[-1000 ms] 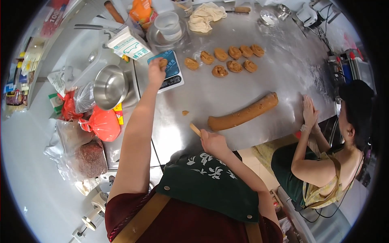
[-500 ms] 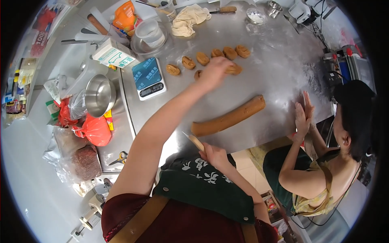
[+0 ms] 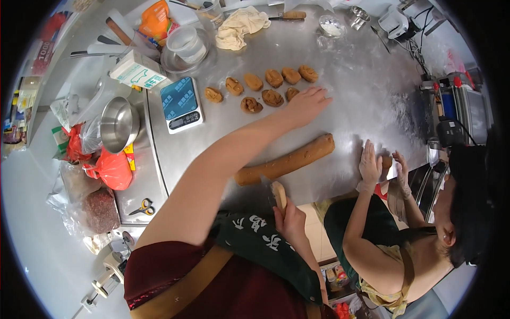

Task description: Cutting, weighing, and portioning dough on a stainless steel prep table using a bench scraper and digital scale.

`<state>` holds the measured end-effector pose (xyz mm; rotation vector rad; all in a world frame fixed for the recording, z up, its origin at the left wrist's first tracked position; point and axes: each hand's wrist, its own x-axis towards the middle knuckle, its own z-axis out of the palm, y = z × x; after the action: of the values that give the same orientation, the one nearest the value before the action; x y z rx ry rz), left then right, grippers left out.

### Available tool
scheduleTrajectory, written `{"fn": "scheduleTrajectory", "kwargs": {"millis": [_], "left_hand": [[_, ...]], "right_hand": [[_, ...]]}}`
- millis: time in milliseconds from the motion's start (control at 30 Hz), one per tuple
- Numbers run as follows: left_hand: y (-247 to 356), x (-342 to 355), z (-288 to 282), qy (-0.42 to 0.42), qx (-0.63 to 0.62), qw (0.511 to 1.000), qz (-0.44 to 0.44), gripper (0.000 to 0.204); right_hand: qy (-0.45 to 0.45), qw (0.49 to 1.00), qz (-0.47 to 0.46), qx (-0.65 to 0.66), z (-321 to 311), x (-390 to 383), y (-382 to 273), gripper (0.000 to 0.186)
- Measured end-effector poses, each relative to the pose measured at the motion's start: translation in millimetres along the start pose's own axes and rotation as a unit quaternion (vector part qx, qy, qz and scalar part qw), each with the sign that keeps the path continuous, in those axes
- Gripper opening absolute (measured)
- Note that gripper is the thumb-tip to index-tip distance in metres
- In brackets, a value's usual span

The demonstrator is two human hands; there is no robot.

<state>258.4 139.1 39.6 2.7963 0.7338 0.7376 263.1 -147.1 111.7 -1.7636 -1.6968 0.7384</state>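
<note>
A thick brown dough log [image 3: 287, 159] lies slantwise on the steel table in front of me. Beyond it, brown dough pieces [image 3: 273, 78] sit in two rows. My left hand [image 3: 309, 105] reaches over the right end of the nearer row, palm down with fingers stretched out. It partly covers one dough piece [image 3: 291, 93]; anything under the palm is hidden. Close to my body, my right hand [image 3: 291, 217] grips a wooden-handled cutter [image 3: 279, 195]. Its thin metal blade is near the log's left end, and its full shape is unclear.
To the right, a co-worker's gloved hands [image 3: 370, 165] hold a small dough piece [image 3: 387, 162]. A digital scale [image 3: 182, 105], a carton [image 3: 137, 69] and a metal bowl [image 3: 120, 125] stand left. A cloth [image 3: 241, 27], a knife [image 3: 289, 16] and a powder bowl [image 3: 331, 25] lie at the back.
My left hand has moved right over the nearer row, uncovering dough pieces there. My right hand has turned the cutter more upright. The co-worker's hands have parted around a dough piece.
</note>
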Motion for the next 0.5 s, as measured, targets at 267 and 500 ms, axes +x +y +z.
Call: {"fn": "scheduleTrajectory", "kwargs": {"millis": [267, 500], "left_hand": [[12.7, -197.9, -97.6, -0.036, -0.232, 0.918, -0.320, 0.028], [76.5, -278.4, -94.9, -0.014, -0.274, 0.885, -0.375, 0.034]], "right_hand": [[-0.021, 0.998, 0.048, -0.034, 15.0, 24.2, -19.6, 0.035], [-0.060, 0.991, 0.007, -0.116, 44.6, 33.0, -41.1, 0.037]]}}
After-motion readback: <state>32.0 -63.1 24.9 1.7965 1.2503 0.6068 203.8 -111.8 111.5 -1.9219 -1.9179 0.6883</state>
